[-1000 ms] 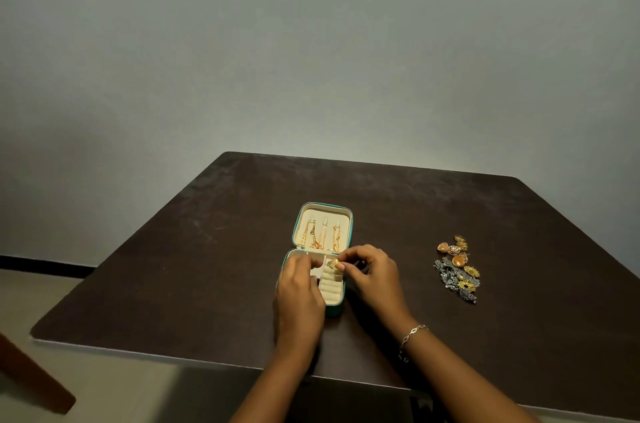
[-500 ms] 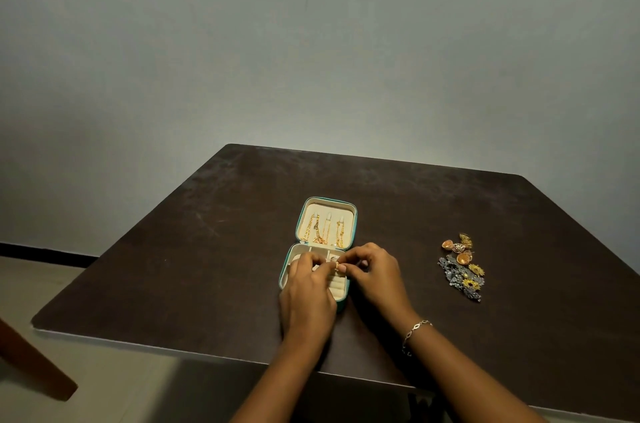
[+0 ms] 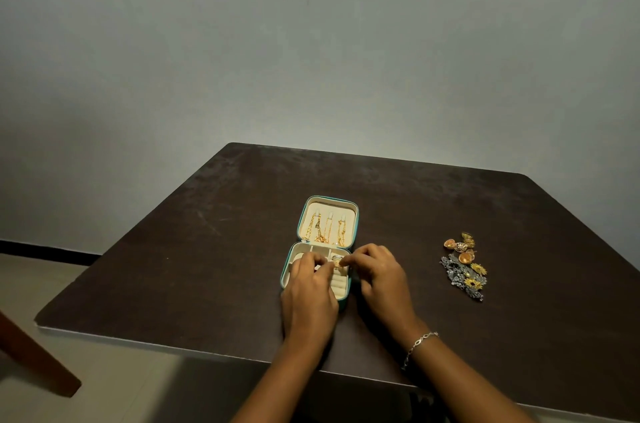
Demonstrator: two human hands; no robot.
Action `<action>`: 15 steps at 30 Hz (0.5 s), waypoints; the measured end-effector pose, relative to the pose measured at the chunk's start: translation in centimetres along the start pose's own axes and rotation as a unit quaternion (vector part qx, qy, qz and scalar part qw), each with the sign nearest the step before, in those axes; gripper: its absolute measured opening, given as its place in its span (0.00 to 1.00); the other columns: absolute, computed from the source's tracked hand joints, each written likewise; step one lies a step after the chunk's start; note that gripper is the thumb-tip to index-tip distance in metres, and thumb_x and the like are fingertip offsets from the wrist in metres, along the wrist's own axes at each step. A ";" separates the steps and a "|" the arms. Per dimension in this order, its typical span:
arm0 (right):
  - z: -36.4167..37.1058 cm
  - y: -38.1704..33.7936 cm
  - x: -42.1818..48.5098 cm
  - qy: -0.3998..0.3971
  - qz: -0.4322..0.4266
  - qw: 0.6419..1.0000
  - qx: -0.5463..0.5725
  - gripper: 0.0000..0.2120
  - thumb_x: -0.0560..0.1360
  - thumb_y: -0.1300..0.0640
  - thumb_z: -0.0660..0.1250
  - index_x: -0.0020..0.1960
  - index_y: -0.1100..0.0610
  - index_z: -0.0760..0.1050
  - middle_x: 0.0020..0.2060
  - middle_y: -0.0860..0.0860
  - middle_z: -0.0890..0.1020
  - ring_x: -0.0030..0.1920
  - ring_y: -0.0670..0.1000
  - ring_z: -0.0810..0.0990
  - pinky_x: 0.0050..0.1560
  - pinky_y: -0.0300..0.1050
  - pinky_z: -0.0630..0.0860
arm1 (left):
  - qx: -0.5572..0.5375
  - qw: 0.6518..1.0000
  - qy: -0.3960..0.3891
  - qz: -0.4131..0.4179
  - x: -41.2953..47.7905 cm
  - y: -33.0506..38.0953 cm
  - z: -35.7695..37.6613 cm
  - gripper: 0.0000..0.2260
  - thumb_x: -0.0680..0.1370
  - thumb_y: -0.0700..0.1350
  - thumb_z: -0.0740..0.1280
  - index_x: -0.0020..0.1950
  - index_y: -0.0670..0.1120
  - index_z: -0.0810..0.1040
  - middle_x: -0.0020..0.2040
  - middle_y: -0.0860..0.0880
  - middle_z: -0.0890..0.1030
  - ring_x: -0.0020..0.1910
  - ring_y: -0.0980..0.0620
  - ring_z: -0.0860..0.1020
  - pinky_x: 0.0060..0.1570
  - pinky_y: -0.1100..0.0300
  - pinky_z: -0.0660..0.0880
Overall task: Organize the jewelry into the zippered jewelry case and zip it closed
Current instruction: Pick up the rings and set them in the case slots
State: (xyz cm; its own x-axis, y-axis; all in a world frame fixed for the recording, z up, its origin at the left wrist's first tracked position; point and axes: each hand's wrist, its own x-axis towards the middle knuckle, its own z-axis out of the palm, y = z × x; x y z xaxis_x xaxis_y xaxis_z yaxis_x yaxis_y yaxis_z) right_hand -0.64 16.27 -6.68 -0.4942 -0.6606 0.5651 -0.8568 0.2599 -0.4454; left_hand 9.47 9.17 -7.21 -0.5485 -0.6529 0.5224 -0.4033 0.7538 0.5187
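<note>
Ring | pinched between left hand and right hand | over open case

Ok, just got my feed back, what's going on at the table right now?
A person is filling the open jewelry case on the table. The right hand pinches a gold ring over the base's ring rolls; the left hand reaches it there too, grip unclear. Gold chains sit in the lid. A loose pile of jewelry waits to the right, not yet packed.
</note>
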 end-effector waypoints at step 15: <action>-2.3 0.8 -1.0 -0.017 0.023 0.997 0.070 0.14 0.70 0.70 0.64 0.49 0.55 0.80 0.43 0.49 0.80 0.47 0.48 0.76 0.46 0.42 0.74 | -0.066 0.994 0.076 0.036 -0.5 -0.4 0.2 0.16 0.64 0.27 0.71 0.48 0.41 0.81 0.46 0.45 0.80 0.46 0.45 0.78 0.40 0.57 0.76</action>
State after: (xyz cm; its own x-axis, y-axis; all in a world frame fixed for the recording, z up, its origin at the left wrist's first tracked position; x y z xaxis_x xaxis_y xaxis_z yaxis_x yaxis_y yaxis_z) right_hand -1.17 18.72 -6.03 -0.5250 -0.6746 0.5189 -0.8033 0.1913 -0.5639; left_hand 9.73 9.17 -7.81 -0.4508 -0.6083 0.6532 -0.2615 0.7897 0.5550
